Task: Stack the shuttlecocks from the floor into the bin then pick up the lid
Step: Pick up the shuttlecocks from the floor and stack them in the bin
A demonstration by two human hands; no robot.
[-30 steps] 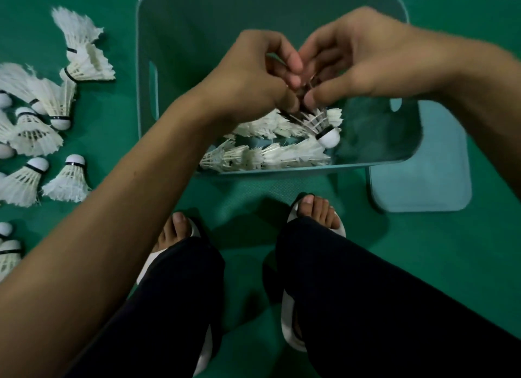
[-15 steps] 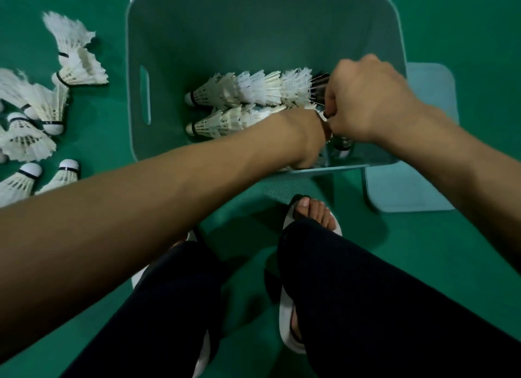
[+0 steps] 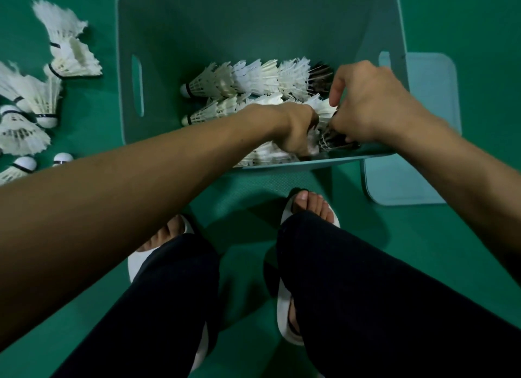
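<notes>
A teal bin (image 3: 158,33) stands on the green floor in front of me. Inside it lie rows of nested white shuttlecocks (image 3: 248,78), with a dark one at the right end. Both my hands are down in the bin at its near right corner. My left hand (image 3: 296,129) grips a white shuttlecock (image 3: 313,146) low against the near wall. My right hand (image 3: 366,104) pinches a dark-feathered shuttlecock (image 3: 335,140) right beside it. The two hands almost touch. The pale teal lid (image 3: 417,140) lies flat on the floor right of the bin.
Several loose white shuttlecocks (image 3: 64,56) lie scattered on the floor left of the bin. My legs in dark trousers and my feet in white slippers (image 3: 310,208) are just in front of the bin's near wall.
Both hands went from above the bin's rim down into its near right corner with shuttlecocks. The view shifted, so more of the bin's floor and the stacked rows shows.
</notes>
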